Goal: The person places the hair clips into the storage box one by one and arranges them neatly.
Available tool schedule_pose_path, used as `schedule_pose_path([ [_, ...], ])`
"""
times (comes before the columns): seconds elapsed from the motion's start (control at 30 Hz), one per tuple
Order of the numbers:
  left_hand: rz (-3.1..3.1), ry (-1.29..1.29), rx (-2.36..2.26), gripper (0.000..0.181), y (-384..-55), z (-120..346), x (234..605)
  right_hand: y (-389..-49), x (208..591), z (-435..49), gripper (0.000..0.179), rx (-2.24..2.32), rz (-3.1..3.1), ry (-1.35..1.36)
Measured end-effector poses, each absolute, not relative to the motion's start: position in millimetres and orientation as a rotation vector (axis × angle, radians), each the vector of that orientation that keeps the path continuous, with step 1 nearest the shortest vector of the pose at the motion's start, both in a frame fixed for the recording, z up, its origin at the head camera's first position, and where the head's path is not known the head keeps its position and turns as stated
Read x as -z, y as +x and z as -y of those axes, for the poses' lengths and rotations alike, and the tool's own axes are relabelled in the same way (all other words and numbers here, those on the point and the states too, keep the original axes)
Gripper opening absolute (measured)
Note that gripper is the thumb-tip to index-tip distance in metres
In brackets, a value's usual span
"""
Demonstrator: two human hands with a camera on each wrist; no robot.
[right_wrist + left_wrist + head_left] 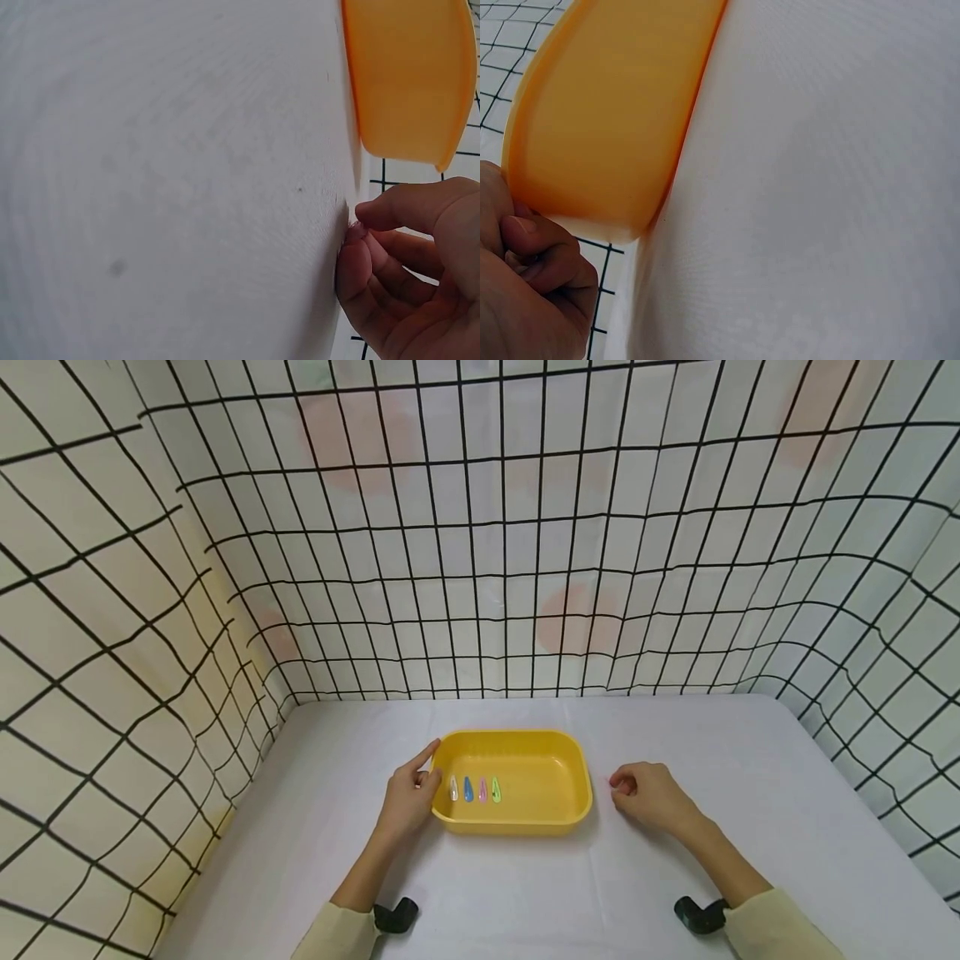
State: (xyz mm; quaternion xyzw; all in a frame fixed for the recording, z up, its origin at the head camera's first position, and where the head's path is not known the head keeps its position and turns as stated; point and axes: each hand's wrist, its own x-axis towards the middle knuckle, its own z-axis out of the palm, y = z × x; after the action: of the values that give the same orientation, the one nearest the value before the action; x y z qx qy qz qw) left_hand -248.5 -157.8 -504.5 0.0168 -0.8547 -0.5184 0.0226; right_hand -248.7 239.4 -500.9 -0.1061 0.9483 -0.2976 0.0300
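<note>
A yellow plastic tray (543,821) sits on the white table. Inside, along its left part, several snap hair clips lie in a row: a whitish one (453,788), a blue one (468,789), a pink one (483,790) and a green one (496,789). My left hand (408,797) holds the tray's left edge, thumb at the rim and the other fingers partly curled. Right of the tray, my right hand (652,793) pinches a small pink object (357,231) between thumb and fingertip, close to the tabletop. The fingers hide most of it.
Behind the table and along both sides stands a black wire grid (502,577) with pale cloth behind it. Dark wrist-worn pieces stick out near the sleeves, one at the left wrist (396,916) and one at the right wrist (701,916).
</note>
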Motion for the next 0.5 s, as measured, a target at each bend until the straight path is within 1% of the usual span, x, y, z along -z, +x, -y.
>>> schedule_pose_path([
  [0.37, 2.63, 0.018, 1.612, 0.055, -248.3, 157.6, 505.4, -250.7, 502.3, -244.8, 0.014, 0.932, -2.947, -0.301],
  [0.5, 2.626, 0.012, 1.607, 0.055, -247.6, 157.6, 505.3, -251.8, 504.0, -248.3, 0.016, 1.04, -2.896, -0.272],
])
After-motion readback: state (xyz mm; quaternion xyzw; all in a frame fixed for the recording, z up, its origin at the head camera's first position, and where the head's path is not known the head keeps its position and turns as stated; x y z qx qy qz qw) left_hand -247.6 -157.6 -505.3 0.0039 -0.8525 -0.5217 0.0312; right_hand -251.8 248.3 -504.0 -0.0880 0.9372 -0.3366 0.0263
